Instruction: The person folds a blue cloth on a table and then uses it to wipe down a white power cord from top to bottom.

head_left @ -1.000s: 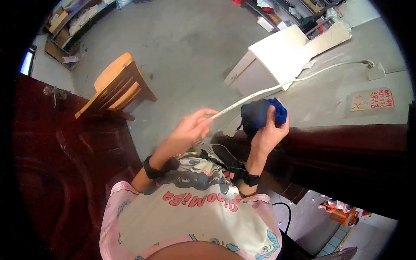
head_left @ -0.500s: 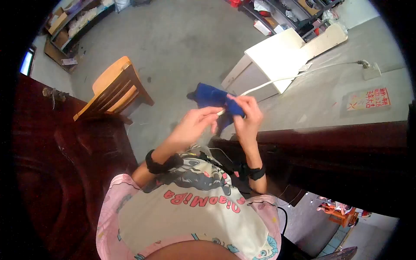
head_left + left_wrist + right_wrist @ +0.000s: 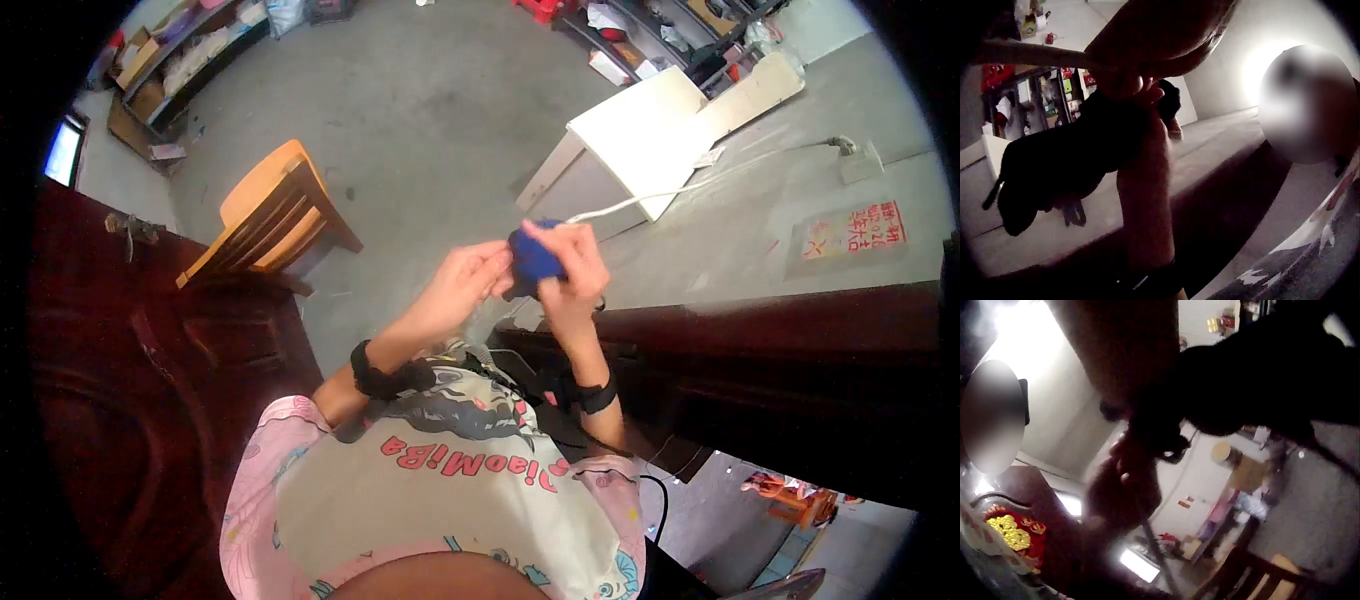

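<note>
In the head view, a blue cloth is bunched between my two hands. My right hand grips the cloth around a white cable, its fingers curled over it. Close by on the left, my left hand pinches the cable at the cloth's edge, fingertips together. The left wrist view shows the cloth as a dark, drooping shape beside the fingers. Down past the left hand runs a length of cable in the right wrist view. Inside the cloth, the cable is hidden.
From my hands the cable leads to a wall socket at the right. A white cabinet stands ahead, and a wooden chair at the left. Dark red doors flank me; loaded shelves line the back.
My right hand has brought the blue cloth leftward onto the cable, near my left hand. The cloth hung spread out half a second ago and is now bunched. My left hand has shifted slightly right.
</note>
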A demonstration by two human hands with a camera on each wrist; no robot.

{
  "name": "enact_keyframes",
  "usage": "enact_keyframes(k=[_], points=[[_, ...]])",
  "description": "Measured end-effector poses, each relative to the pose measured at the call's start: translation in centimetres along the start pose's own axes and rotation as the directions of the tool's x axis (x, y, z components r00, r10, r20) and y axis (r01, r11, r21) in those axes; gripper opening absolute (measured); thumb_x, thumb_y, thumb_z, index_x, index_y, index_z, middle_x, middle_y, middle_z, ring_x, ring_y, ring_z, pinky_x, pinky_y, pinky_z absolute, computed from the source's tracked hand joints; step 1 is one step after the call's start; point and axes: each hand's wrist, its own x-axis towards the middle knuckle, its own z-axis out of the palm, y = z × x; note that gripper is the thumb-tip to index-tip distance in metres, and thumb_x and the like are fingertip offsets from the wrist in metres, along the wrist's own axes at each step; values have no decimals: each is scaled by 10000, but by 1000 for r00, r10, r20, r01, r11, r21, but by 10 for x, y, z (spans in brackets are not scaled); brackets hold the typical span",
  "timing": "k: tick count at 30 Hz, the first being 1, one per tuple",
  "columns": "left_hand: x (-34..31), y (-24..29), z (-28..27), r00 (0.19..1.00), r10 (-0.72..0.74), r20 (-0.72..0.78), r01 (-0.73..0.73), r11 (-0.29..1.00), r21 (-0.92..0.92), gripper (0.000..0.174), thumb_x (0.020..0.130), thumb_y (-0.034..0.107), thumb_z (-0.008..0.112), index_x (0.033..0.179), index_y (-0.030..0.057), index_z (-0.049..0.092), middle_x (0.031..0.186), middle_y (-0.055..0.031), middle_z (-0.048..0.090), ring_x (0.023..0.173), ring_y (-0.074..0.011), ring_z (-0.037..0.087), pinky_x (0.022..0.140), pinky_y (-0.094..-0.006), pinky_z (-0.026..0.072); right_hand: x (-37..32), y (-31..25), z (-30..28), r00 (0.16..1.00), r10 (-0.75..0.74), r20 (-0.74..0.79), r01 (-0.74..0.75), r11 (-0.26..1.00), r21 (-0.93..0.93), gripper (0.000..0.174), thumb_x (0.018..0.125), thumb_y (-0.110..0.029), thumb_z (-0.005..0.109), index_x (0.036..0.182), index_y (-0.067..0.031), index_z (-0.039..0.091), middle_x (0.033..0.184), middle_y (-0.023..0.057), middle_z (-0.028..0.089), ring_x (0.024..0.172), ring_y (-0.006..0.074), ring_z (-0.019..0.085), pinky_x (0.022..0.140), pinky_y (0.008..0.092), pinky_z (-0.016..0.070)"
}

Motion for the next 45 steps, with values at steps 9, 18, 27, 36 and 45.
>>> enact_keyframes(k=[9, 18, 27, 36, 45], points=[[-2, 3, 1, 998, 48, -52, -49, 999, -17, 348, 900, 247, 402, 1144, 12, 480, 623, 58, 405, 531, 1, 296, 452, -155, 196, -1, -11, -3, 997, -21, 71, 20, 1000, 19, 422, 574, 70, 539, 970, -55, 614, 902, 102, 560, 836, 242, 520, 753, 317, 418], [0, 7, 2, 987, 107, -117, -111, 993, -29, 343, 898, 220, 410, 1160, 5, 467, 626, 42, 429, 512, 1, 281, 458, -156, 206, -2, -3, -3, 998, 57, 38, -55, 997, -49, 460, 607, 79, 532, 1038, -71, 591, 925, 101, 510, 782, 233, 549, 681, 307, 454], [3, 1, -3, 975, 189, -118, -165, 968, 192, 328, 900, 198, 384, 1157, 18, 480, 611, 46, 415, 527, -16, 282, 477, -164, 225, 7, -7, -4, 996, 65, 61, -65, 998, 5, 204, 640, 26, 527, 833, -22, 573, 818, 136, 552, 772, 283, 564, 681, 325, 449], [2, 7, 0, 977, 186, -108, -157, 960, 233, 300, 893, 139, 389, 1128, -14, 493, 631, 26, 413, 602, -56, 377, 552, -185, 317, 9, -16, -9, 991, 89, 105, -87, 996, -26, 252, 649, 37, 514, 880, -37, 584, 828, 137, 552, 766, 277, 573, 662, 323, 453], [3, 3, -2, 978, 175, -117, -142, 958, 249, 266, 878, 150, 407, 1050, -4, 541, 591, 20, 414, 568, -57, 380, 517, -207, 329, 12, 5, -1, 997, 66, 42, -62, 994, -91, 295, 612, 56, 524, 890, -27, 576, 818, 140, 538, 758, 295, 548, 673, 343, 449]])
